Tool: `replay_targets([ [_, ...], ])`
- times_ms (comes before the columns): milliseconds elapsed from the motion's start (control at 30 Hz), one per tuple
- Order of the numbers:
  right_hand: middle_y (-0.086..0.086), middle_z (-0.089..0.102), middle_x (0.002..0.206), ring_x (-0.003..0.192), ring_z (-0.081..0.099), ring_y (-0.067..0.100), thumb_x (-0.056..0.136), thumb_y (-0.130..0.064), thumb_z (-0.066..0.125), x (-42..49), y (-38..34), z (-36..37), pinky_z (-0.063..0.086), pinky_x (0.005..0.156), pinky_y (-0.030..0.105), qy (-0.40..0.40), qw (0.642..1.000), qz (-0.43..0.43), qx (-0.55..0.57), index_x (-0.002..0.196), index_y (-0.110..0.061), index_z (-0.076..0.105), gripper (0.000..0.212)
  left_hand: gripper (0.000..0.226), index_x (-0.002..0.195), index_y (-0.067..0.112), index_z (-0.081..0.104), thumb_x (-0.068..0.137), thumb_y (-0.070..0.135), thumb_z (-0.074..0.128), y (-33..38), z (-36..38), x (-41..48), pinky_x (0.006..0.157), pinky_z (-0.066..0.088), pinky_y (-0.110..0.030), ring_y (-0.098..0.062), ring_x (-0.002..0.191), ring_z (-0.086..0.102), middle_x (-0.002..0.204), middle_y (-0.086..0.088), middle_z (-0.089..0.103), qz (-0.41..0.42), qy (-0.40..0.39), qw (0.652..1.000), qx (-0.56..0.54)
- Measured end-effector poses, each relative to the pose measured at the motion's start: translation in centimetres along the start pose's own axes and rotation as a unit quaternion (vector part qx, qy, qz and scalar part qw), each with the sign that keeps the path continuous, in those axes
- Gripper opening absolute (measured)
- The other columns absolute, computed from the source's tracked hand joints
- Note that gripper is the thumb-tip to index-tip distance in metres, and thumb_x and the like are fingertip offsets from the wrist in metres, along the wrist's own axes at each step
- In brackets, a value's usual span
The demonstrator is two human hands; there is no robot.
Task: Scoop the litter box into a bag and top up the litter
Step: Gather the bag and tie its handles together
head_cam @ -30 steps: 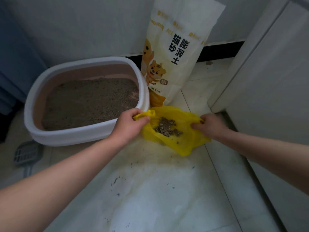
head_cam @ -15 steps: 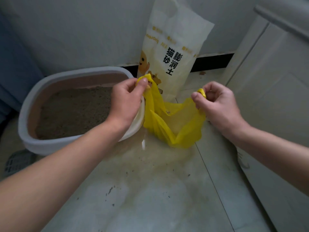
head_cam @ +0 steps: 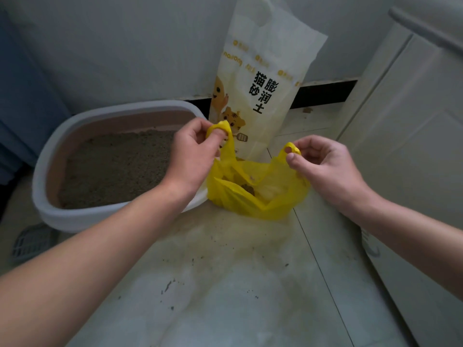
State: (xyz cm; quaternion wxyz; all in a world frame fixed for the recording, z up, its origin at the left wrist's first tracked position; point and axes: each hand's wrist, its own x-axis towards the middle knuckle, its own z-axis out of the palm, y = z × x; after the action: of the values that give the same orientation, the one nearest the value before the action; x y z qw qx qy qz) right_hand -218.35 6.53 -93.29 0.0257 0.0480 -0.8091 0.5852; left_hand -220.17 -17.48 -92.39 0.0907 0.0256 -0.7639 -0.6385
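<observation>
A yellow plastic bag (head_cam: 253, 196) hangs just above the floor between my hands, with dark litter clumps inside. My left hand (head_cam: 193, 156) pinches its left handle and my right hand (head_cam: 323, 166) pinches its right handle, holding the mouth apart. The grey litter box (head_cam: 50, 151) with a pink inner wall sits at the left, filled with grey litter (head_cam: 117, 166). A tall cream bag of fresh litter (head_cam: 265, 78) leans against the wall behind the yellow bag.
A grey slotted scoop (head_cam: 32, 242) lies on the floor at the left, in front of the litter box. Litter crumbs are scattered on the pale tiled floor (head_cam: 225, 296). A white cabinet (head_cam: 411, 126) stands close on the right.
Both hands lifted the yellow bag's handles off the floor, raising the bag upright. Since half a second ago the handles have spread apart and the bag mouth has widened.
</observation>
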Motion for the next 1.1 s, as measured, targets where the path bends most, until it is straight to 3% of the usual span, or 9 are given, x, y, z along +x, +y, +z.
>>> replay_targets([
  [133, 0.013, 0.071, 0.083, 0.068, 0.059, 0.014, 0.082, -0.033, 0.076, 0.3, 0.1, 0.6, 0.047, 0.063, 0.033, -0.013, 0.999, 0.008, -0.039, 0.089, -0.018, 0.065, 0.020, 0.029, 0.088, -0.004, 0.060, 0.097, 0.024, 0.064, 0.4, 0.6, -0.3, 0.061, 0.047, -0.029, -0.016, 0.064, 0.053, 0.071, -0.013, 0.055, 0.025, -0.024, 0.999, 0.003],
  [267, -0.004, 0.066, 0.076, 0.059, 0.055, 0.001, 0.080, -0.041, 0.078, -0.4, 1.1, 1.5, 0.043, 0.051, 0.018, -0.064, 0.973, 0.050, -0.216, 0.095, -0.024, 0.056, 0.032, 0.013, 0.107, 0.025, 0.069, 0.095, 0.028, 0.064, -0.8, 0.8, -1.5, 0.063, 0.048, -0.032, -0.010, 0.069, 0.053, 0.082, 0.002, 0.063, 0.044, -0.083, 0.992, 0.081],
  [367, -0.008, 0.061, 0.081, 0.075, 0.061, 0.008, 0.081, -0.046, 0.074, -0.8, 2.5, 1.9, 0.050, 0.063, 0.027, -0.099, 0.943, 0.067, -0.310, 0.111, -0.031, 0.055, 0.039, 0.027, 0.120, 0.034, 0.070, 0.095, 0.031, 0.059, -2.0, 0.7, -2.1, 0.084, 0.058, -0.034, -0.004, 0.093, 0.065, 0.105, 0.009, 0.073, 0.019, -0.155, 0.979, 0.134],
  [433, -0.009, 0.058, 0.073, 0.069, 0.056, 0.007, 0.082, -0.045, 0.071, -0.6, 3.6, 2.0, 0.049, 0.064, 0.030, -0.128, 0.924, 0.064, -0.356, 0.118, -0.035, 0.057, 0.040, 0.034, 0.113, 0.032, 0.074, 0.091, 0.045, 0.050, -2.7, 0.6, -2.2, 0.091, 0.056, -0.036, -0.008, 0.101, 0.066, 0.105, 0.013, 0.074, 0.007, -0.201, 0.961, 0.190],
  [533, -0.009, 0.059, 0.073, 0.070, 0.057, 0.013, 0.082, -0.046, 0.068, -0.1, 4.7, 1.9, 0.046, 0.063, 0.030, -0.171, 0.888, 0.069, -0.421, 0.116, -0.033, 0.062, 0.036, 0.047, 0.104, 0.027, 0.074, 0.082, 0.053, 0.041, -4.3, 0.4, -2.0, 0.087, 0.054, -0.040, -0.025, 0.099, 0.065, 0.105, 0.000, 0.072, 0.012, -0.259, 0.898, 0.356],
  [633, -0.006, 0.062, 0.075, 0.074, 0.059, 0.016, 0.082, -0.057, 0.064, 0.3, 5.7, 1.6, 0.046, 0.062, 0.031, -0.175, 0.864, 0.066, -0.468, 0.103, -0.031, 0.067, 0.034, 0.031, 0.113, 0.036, 0.070, 0.088, 0.034, 0.051, -6.2, 0.1, -2.1, 0.084, 0.048, -0.036, -0.029, 0.106, 0.060, 0.108, 0.001, 0.060, 0.036, -0.304, 0.805, 0.507],
  [833, -0.003, 0.046, 0.052, 0.051, 0.049, 0.016, 0.090, -0.074, 0.040, 0.1, 5.7, 1.3, 0.035, 0.050, 0.031, -0.116, 0.885, 0.056, -0.448, 0.060, -0.018, 0.052, 0.064, 0.082, 0.149, 0.034, 0.037, 0.070, 0.032, 0.062, -7.5, -0.3, -1.4, 0.105, 0.042, -0.037, -0.020, 0.126, 0.045, 0.132, 0.000, 0.046, 0.002, -0.388, 0.826, 0.409],
  [933, -0.005, 0.050, 0.056, 0.058, 0.054, 0.017, 0.093, -0.058, 0.050, 0.5, 6.3, 0.8, 0.046, 0.056, 0.034, -0.097, 0.888, 0.039, -0.447, 0.071, -0.021, 0.062, 0.045, 0.107, 0.156, 0.041, 0.013, 0.061, 0.039, 0.064, -5.4, 0.0, 0.0, 0.113, 0.038, -0.036, -0.016, 0.142, 0.032, 0.158, 0.004, 0.027, -0.119, -0.466, 0.805, 0.349],
  [1100, -0.009, 0.053, 0.081, 0.081, 0.059, 0.023, 0.086, -0.035, 0.065, 1.5, 6.6, 0.7, 0.051, 0.064, 0.035, -0.084, 0.869, -0.078, -0.481, 0.091, -0.028, 0.066, 0.008, 0.088, 0.144, 0.035, 0.043, 0.058, 0.036, 0.064, -2.2, 0.4, 2.2, 0.113, 0.036, -0.035, -0.012, 0.139, 0.042, 0.151, 0.003, 0.046, -0.228, -0.533, 0.812, 0.067],
])
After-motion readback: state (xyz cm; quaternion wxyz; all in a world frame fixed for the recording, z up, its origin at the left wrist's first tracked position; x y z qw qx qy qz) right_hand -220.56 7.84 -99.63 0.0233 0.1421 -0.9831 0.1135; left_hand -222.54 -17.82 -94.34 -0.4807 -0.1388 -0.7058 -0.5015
